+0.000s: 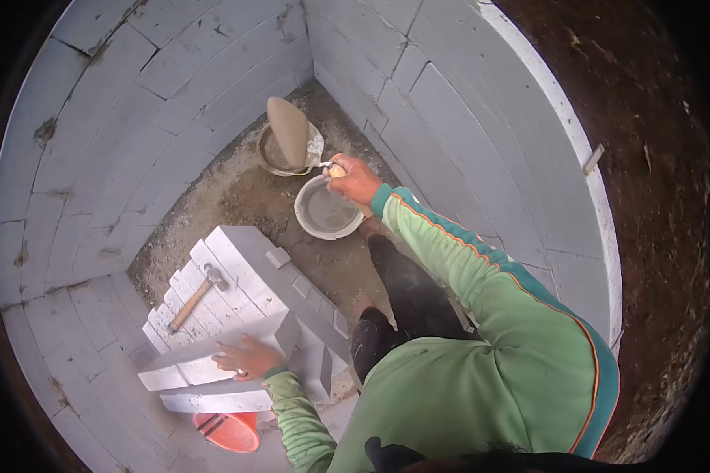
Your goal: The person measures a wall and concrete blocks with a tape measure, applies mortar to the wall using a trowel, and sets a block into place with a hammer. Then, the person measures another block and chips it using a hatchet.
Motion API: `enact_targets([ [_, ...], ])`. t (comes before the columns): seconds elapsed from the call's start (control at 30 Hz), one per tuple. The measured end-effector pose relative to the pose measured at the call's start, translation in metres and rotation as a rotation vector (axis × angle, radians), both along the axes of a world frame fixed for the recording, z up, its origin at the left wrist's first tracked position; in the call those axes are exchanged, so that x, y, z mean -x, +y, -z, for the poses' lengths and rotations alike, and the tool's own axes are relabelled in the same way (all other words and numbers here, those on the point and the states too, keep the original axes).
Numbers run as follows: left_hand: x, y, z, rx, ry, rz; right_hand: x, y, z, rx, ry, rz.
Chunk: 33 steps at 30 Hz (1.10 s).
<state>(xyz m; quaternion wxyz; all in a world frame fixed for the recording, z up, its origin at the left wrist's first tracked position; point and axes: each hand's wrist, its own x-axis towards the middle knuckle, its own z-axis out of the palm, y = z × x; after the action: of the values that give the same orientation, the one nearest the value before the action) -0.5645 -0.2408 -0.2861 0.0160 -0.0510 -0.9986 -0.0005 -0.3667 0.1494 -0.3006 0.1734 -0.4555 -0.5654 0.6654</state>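
Note:
My right hand (356,180) is closed around the wooden handle of a trowel (315,148). A tall mound of wet grey-beige mortar (288,130) sits on the blade, above a bucket (272,164) with more mortar inside. Just below that hand stands a second round bucket (329,234) with greyish contents. My left hand (251,359) lies with fingers spread on a long white block (170,374), which rests at the near end of a stack of blocks (248,248). It wears a ring.
A hammer (191,306) with a wooden handle lies on the stack. An orange-red container (233,433) is beyond the stack's near end. Block walls (481,142) surround me, with brown soil (655,197) outside the right one. My feet are on the dirt floor (229,193).

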Motion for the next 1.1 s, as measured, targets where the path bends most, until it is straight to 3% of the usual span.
enact_targets([
  [0.07,0.014,-0.01,0.008,0.043,-0.069,-0.009,-0.057,-0.045,-0.084,0.002,0.01,0.052],
  [0.1,0.017,-0.014,0.013,0.094,-0.06,0.0,-0.091,-0.066,-0.097,-0.101,0.03,0.058],
  [0.27,0.035,-0.018,0.02,0.024,-0.099,0.047,-0.258,-0.194,-0.24,-0.012,-0.015,0.233],
  [0.33,0.051,-0.019,0.023,-0.045,-0.153,0.062,-0.325,-0.249,-0.276,0.039,-0.036,0.378],
  [0.4,0.047,-0.017,0.013,-0.115,-0.202,0.08,-0.39,-0.306,-0.292,-0.118,-0.186,0.466],
  [0.43,0.094,-0.017,0.062,-0.211,-0.239,0.085,-0.42,-0.333,-0.304,-0.086,-0.211,0.536],
  [0.57,0.056,0.014,0.038,-0.272,-0.195,0.562,-0.511,-0.438,-0.356,-0.063,-0.338,0.811],
  [0.7,-0.078,0.046,-0.027,-0.327,0.01,0.991,-0.581,-0.527,-0.383,-0.074,-0.613,1.003],
  [0.8,-0.17,0.056,-0.049,-0.562,-0.197,1.321,-0.608,-0.559,-0.389,-0.096,-0.85,1.063],
  [0.83,-0.195,0.057,-0.055,-0.567,-0.253,1.399,-0.611,-0.562,-0.372,-0.279,-0.941,1.13],
  [0.9,-0.232,0.056,-0.051,-0.605,-0.377,1.523,-0.607,-0.566,-0.313,-0.658,-1.12,1.246],
  [1.0,-0.277,0.046,-0.045,-0.623,-0.566,1.628,-0.601,-0.538,-0.232,-0.976,-1.208,1.435],
  [1.1,-0.303,0.031,-0.044,-0.596,-0.651,1.746,-0.611,-0.511,-0.162,-0.946,-1.346,1.531],
])
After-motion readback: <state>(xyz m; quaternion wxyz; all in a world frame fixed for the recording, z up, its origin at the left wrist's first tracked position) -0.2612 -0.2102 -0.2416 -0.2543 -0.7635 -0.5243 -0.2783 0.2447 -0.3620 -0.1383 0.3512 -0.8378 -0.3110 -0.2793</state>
